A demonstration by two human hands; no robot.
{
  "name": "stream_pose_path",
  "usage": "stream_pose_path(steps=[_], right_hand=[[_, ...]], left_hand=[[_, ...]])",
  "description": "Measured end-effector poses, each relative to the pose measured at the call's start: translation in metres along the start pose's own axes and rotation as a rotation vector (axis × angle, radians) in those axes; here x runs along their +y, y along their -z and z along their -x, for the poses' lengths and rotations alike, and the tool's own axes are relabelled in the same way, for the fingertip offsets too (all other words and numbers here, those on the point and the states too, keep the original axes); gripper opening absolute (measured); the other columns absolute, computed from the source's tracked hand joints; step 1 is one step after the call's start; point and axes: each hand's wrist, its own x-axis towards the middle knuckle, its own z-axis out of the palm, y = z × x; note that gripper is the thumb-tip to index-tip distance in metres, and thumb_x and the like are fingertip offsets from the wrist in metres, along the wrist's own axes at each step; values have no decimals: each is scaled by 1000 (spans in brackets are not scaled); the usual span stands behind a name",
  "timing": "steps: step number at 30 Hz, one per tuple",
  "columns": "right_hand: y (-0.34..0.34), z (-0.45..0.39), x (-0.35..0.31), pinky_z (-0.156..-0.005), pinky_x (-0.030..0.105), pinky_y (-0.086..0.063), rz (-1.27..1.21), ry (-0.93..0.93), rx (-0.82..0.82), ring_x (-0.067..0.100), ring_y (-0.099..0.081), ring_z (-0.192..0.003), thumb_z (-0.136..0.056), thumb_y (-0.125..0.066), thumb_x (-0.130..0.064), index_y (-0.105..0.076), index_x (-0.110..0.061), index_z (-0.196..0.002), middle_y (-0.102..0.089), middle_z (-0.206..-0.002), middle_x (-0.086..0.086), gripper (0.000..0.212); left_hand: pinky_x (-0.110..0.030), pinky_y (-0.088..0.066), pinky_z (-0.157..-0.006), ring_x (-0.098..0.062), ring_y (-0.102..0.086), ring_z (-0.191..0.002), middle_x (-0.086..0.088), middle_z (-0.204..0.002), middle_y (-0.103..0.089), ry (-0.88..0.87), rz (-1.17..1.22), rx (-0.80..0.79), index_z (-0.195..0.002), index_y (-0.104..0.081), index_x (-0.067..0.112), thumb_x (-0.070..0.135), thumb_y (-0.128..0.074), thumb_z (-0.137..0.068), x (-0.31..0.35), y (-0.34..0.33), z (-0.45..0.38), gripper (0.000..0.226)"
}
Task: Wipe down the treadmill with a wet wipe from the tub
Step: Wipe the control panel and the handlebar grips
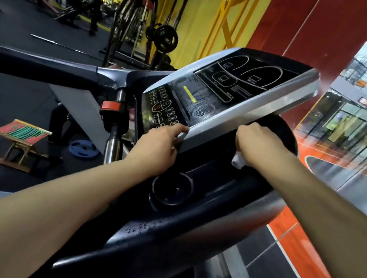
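Observation:
The treadmill console [245, 93] fills the middle of the view, a black display panel framed in silver, with wet streaks on it. My left hand [157, 146] holds the lower left corner of the silver frame, fingers curled over its edge. My right hand [257, 145] is closed round a white wet wipe [238, 159], which pokes out below the fist. That fist sits against the black tray just under the console's lower silver edge. The tub of wipes is not in view.
A round cup holder [172, 190] sits in the black tray below my hands. The dark handrail [33, 64] runs off to the left. A folding wooden stool [19, 144] and a blue weight plate [83, 149] lie on the floor at left. Weight racks stand behind.

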Motion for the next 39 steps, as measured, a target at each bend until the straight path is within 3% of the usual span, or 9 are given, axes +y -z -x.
stream_pose_path(steps=[5,9,17,20,23,28,30,33,39], right_hand=[[9,8,-12,-63,31,-47,110,4,-190,25,-53,-66,-79,-76,-16,-49,-9,-71,-50,-76,8,28],[1,11,-32,-97,36,-47,174,62,-447,31,-58,-122,-101,-48,-32,-56,-14,-137,-58,-138,11,41],[-28,9,-101,-118,36,-28,223,142,-782,32,-29,-148,-105,-44,-28,-36,-13,-153,-28,-161,13,51],[-22,-2,-75,-115,43,-35,220,-101,-676,32,-30,-147,-100,-53,-23,-41,-10,-150,-32,-159,13,53],[-14,-14,-55,-121,43,-26,325,-314,-526,27,-6,-155,-97,-51,-28,-16,-13,-160,0,-168,10,74],[-39,-16,-101,-118,43,-30,219,-54,-776,36,-25,-149,-98,-52,-17,-37,-12,-153,-23,-164,16,58],[-38,-7,-103,-120,38,-23,184,77,-787,28,-18,-153,-99,-52,-13,-23,-24,-159,-6,-169,3,68],[-26,-7,-74,-121,38,-26,390,-119,-613,27,-26,-150,-99,-49,-25,-27,-24,-158,-16,-168,5,62],[3,-4,-40,-125,47,6,693,-391,-437,30,5,-155,-106,-17,-44,1,-9,-160,3,-168,12,67]], left_hand=[[-31,-35,-111,-29,-46,-139,-3,-159,-42,-224,-135,-208,-161,-26,23,11,-58,-93,-28,13,8,76],[-11,-10,-117,-16,-31,-150,5,-168,-21,-404,-99,-324,-162,-18,24,26,-54,-97,-78,18,18,75],[-29,-12,-126,-7,-15,-154,18,-168,-10,-536,121,-351,-162,-13,35,53,-35,-92,-118,-2,6,75],[-27,-7,-125,-6,-8,-154,28,-166,-1,-505,203,-335,-160,-5,44,54,-28,-89,-121,-7,8,75],[-19,1,-122,-2,-1,-153,31,-165,4,-488,237,-325,-159,-2,47,56,-22,-86,-121,-7,9,76],[-29,-4,-126,-7,-1,-155,26,-166,3,-490,252,-322,-160,-2,45,58,-18,-85,-122,-9,10,77],[-28,-3,-125,-7,-1,-154,26,-166,4,-487,258,-318,-159,0,47,59,-17,-85,-122,-10,11,77],[-31,-7,-126,-8,0,-155,27,-166,6,-500,265,-312,-159,2,48,59,-17,-86,-123,-12,11,76],[-29,-7,-125,-7,0,-155,29,-165,8,-498,256,-286,-158,5,50,59,-17,-87,-123,-14,12,75]])
